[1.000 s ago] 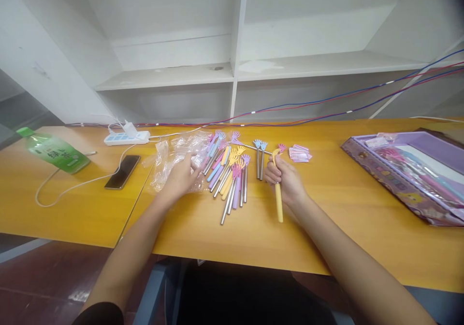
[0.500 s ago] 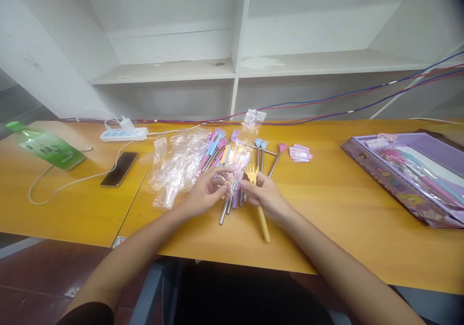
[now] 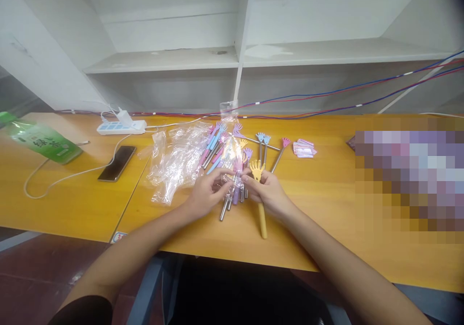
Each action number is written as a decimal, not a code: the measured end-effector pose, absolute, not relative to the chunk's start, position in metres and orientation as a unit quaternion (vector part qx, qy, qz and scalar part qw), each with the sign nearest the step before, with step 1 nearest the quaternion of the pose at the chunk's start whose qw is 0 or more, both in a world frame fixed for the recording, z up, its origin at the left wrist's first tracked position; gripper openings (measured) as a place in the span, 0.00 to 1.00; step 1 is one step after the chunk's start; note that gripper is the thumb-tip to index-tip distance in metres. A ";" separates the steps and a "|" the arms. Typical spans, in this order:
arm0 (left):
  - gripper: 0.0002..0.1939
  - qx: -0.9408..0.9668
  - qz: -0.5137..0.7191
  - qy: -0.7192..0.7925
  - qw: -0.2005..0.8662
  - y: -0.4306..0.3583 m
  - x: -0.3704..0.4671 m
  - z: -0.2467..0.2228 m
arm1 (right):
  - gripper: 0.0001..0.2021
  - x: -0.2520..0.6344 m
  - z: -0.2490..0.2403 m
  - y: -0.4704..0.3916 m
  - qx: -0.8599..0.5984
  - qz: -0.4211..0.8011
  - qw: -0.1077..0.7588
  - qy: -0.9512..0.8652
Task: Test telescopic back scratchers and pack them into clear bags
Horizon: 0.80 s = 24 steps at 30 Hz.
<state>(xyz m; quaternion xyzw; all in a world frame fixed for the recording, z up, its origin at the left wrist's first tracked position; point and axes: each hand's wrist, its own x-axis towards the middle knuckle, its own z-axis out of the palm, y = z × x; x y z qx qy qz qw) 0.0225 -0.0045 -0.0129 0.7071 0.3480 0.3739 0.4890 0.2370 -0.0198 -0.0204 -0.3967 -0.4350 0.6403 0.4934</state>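
My right hand [image 3: 270, 192] is closed around a yellow hand-shaped back scratcher [image 3: 262, 219], its head up and its handle toward me. The thumb and finger of that hand also meet the mouth of a clear plastic bag [image 3: 231, 146]. My left hand [image 3: 210, 192] pinches the bag's near edge from the other side. Beneath and behind the bag lie several back scratchers with pink, purple, blue and yellow heads; their metal rods [image 3: 224, 210] stick out toward me. Three more, one with a pink head [image 3: 285, 142], lie just beyond my right hand.
Loose clear bags [image 3: 174, 163] are heaped left of the pile. A stack of small pink cards [image 3: 304, 148] lies to the right. Farther left are a phone [image 3: 117, 163], a power strip [image 3: 121, 127] and a green bottle [image 3: 45, 141]. The far right is pixelated.
My left hand's fingers have closed in on the bag edge, and the bag's far end has swung left. The yellow back scratcher stays in my right hand. The view has shifted slightly.
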 end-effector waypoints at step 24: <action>0.19 0.656 0.379 0.279 0.589 -0.003 0.024 -0.024 | 0.27 0.230 -0.018 -0.026 -0.368 0.692 0.482 -0.391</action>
